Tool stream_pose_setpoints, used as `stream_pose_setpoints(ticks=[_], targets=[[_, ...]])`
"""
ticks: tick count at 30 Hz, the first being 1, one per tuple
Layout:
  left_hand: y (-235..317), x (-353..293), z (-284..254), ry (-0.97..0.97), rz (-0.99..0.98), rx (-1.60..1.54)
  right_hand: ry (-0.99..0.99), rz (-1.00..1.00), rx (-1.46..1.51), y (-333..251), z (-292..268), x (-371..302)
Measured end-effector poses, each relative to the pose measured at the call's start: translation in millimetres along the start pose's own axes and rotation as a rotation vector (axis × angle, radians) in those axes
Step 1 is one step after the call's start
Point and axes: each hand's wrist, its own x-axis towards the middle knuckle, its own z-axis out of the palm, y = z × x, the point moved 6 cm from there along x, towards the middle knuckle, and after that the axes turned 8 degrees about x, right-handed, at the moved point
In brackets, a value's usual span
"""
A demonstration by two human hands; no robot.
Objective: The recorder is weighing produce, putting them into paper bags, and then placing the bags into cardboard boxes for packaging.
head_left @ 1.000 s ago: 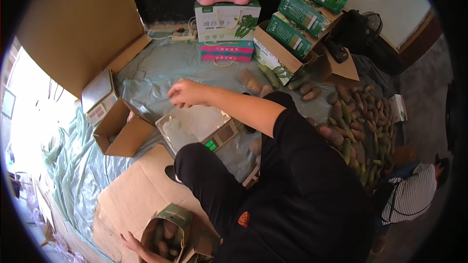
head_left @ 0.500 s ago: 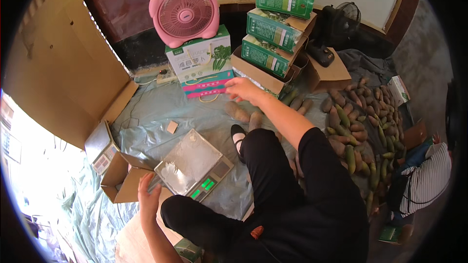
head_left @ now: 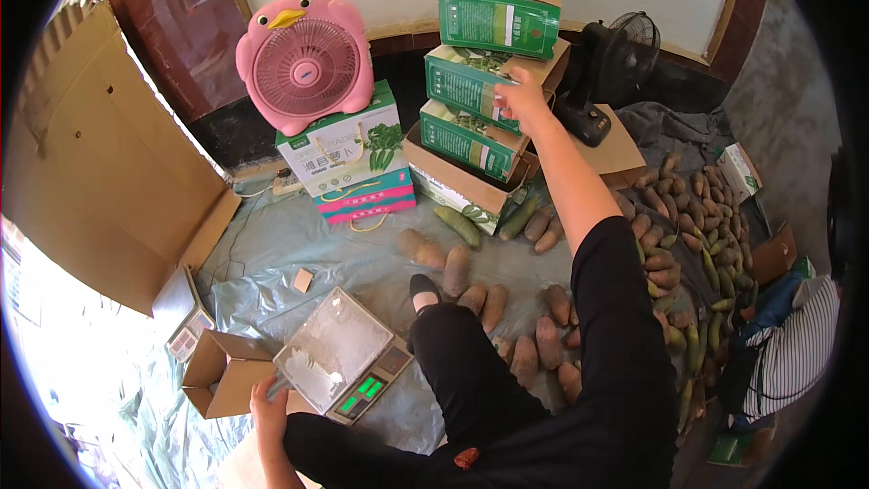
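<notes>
My right hand (head_left: 523, 100) reaches far forward, its fingers loosely bent and apart, at the stack of green boxes. It overlaps the right end of the middle green box (head_left: 466, 86); whether it touches is unclear. Another green box (head_left: 498, 23) rests on top, and a lower green box (head_left: 463, 143) sits in an open carton (head_left: 453, 192). My left hand (head_left: 266, 406) is at the lower left with thumb and fingers apart, holding nothing visible. It is between a small open cardboard box (head_left: 233, 388) and a digital scale (head_left: 331, 344) with a bare metal plate and lit green display.
A pink bird-shaped fan (head_left: 306, 68) stands on a white-and-green carton (head_left: 339, 149). Behind the stack is a black fan (head_left: 588, 104). Reddish-brown tubers (head_left: 548, 342) and green radish-like vegetables (head_left: 458, 226) lie on the plastic sheet, with a large pile (head_left: 697, 217) at right. Tall cardboard (head_left: 109, 154) stands left.
My right hand has moved right, from beside the pink-and-teal box to the green stack. The view has shifted. My left hand has lowered slightly beside the scale.
</notes>
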Motion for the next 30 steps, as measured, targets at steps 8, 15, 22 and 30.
stream_pose_setpoints(ticks=[8, 15, 22, 30], targets=[[-2.4, 9.4, 6.1, -0.043, -0.026, 0.083, 0.093, -0.015, -0.022, -31.6, -18.2, 62.6], [-3.3, 15.1, 8.6, -0.061, -0.078, 0.071, 0.105, 0.009, 0.041, -32.4, -21.3, 96.1], [-9.2, 15.1, 10.2, -0.063, -0.082, 0.107, 0.029, 0.067, 0.114, -28.0, -20.3, 114.6], [-11.7, 9.9, 2.9, -0.036, -0.076, 0.125, 0.046, -0.046, 0.248, -28.2, 1.7, 82.6]])
